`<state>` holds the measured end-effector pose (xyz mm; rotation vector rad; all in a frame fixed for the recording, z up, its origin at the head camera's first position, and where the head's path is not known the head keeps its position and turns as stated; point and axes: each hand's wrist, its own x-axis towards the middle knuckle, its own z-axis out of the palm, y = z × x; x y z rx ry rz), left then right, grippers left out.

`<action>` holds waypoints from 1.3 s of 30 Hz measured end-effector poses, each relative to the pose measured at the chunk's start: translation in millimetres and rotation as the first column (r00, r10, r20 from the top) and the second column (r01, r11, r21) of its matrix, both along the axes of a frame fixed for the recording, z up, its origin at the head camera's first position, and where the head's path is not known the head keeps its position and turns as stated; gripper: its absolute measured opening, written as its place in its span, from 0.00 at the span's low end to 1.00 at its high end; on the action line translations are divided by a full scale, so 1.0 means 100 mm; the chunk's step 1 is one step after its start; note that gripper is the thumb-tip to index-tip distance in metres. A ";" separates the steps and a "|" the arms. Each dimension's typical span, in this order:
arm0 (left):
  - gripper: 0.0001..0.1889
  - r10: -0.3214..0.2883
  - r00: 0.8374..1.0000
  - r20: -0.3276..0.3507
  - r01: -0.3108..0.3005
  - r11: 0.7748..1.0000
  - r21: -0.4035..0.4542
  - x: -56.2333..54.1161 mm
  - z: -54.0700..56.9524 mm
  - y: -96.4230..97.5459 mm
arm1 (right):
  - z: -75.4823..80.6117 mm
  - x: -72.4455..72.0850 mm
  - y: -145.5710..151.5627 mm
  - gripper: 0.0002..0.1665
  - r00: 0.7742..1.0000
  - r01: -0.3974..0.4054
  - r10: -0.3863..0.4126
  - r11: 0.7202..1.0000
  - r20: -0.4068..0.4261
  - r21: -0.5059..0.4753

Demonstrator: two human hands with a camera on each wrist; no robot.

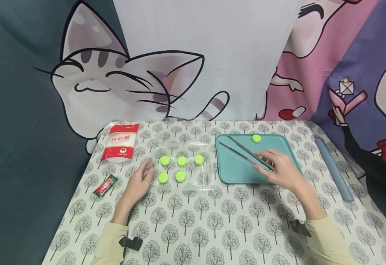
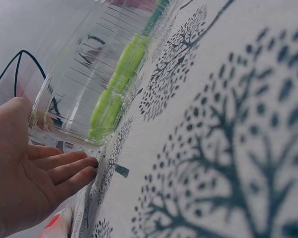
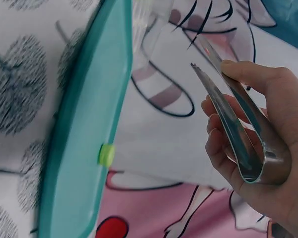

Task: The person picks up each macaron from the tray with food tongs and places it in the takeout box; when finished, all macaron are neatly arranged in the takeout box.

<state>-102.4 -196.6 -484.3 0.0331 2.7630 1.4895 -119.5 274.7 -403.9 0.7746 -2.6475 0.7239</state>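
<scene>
Five green rounds sit in the clear box, and its lid is up at 12 o'clock. One more green round lies on the teal tray, at the tray's 12 o'clock side. The tray is at 3 o'clock from the box.

The right hand grips the metal tongs over the tray. Their tips point to 10 o'clock, spread apart, with nothing between them. The left hand is loose and holds nothing, at the box's 9 o'clock side; I can't tell if it touches.

My guess is that the box is being filled. The next move seems to need the tips around that last round, a soft squeeze, then a lift to the box's 4 o'clock corner.
</scene>
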 end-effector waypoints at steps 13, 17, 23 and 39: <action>0.29 -0.003 1.000 -0.006 0.003 1.000 -0.007 0.00 0.00 0.00 | -0.18 -0.08 0.42 0.24 0.985 0.171 -0.172 0.984 0.021 0.053; 0.29 0.000 1.000 -0.011 0.000 1.000 -0.007 -0.01 0.00 0.00 | -0.24 -0.10 0.51 0.24 0.976 0.209 -0.213 0.976 0.046 0.066; 0.29 -0.001 1.000 -0.003 0.001 1.000 -0.002 -0.01 0.01 0.00 | -0.29 -0.12 0.59 0.27 0.948 0.287 -0.295 0.955 0.124 0.078; 0.29 -0.004 1.000 -0.022 0.004 1.000 -0.003 -0.01 -0.01 -0.01 | -0.49 -0.23 0.69 0.26 0.899 0.391 -0.405 0.914 0.170 0.110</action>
